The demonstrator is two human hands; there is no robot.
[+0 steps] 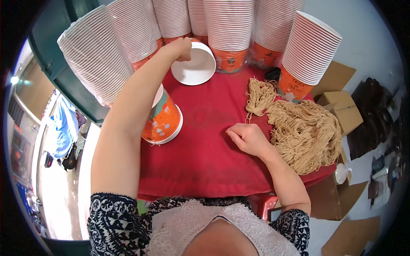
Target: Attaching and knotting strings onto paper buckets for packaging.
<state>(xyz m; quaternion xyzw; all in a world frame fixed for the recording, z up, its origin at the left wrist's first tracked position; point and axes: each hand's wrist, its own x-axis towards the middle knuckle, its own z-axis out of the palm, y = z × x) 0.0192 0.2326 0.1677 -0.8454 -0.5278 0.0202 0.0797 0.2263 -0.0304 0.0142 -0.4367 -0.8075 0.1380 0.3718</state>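
On my feed, a plastic-wrapped stack of buckets [92,53] leans at the far left corner of the red-covered tabletop [205,166]. Just right of it, along the left edge, upturned orange buckets [164,126] stand nested, partly hidden from me by the left forearm. Beyond them, near the far edge, I have the left hand [183,49] with its fingers curled closed over the rim of a tipped bucket [196,66], whose white inside faces me. Tall bucket stacks [228,25] line the far edge behind it. Right of the middle, the right hand [250,138] is low over the tabletop, back upward; its fingers fold under, so I cannot tell how tightly they close or whether they hold anything. Near it, toward the right edge, lies a large heap of beige string [307,134], a smaller bundle [260,96] beside it. Another bucket stack [311,47] rises at the far right corner, and a cardboard box [346,111] sits past that edge.
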